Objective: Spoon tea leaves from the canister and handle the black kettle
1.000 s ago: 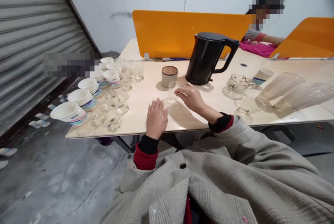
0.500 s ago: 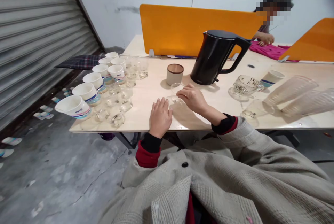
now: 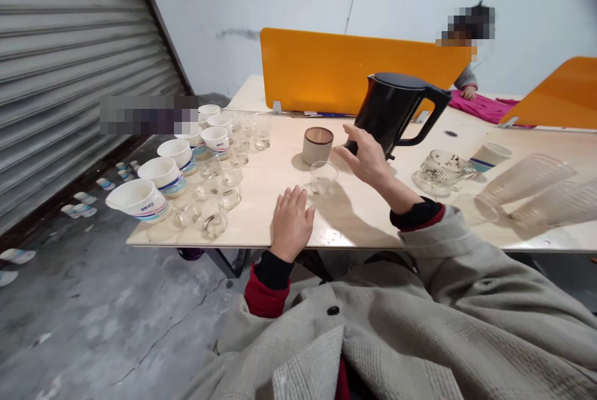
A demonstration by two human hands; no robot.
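My left hand (image 3: pixel 293 219) lies palm down on the table near its front edge, fingers stretched out. Just beyond its fingertips stands a small clear cup (image 3: pixel 324 171), apart from both hands. My right hand (image 3: pixel 366 156) is raised with thumb and fingers spread and nothing between them. It is in front of a black electric kettle (image 3: pixel 389 104) and hides part of its lower left side; whether they touch I cannot tell. A beige cup with a brown rim (image 3: pixel 317 150) stands left of my right hand, behind the clear cup.
Several white paper cups (image 3: pixel 158 174) and clear cups (image 3: pixel 214 224) fill the table's left. At right are a ribbed glass cup with dark specks (image 3: pixel 443 167), a paper cup on its side (image 3: pixel 492 156) and stacked clear cups (image 3: pixel 527 182). Behind an orange divider (image 3: pixel 321 70), a person touches pink cloth (image 3: pixel 485 109).
My right hand has let go of the clear cup's rim and moved up and right toward the kettle, its fingers spreading. My left hand stays flat. The view has tilted slightly.
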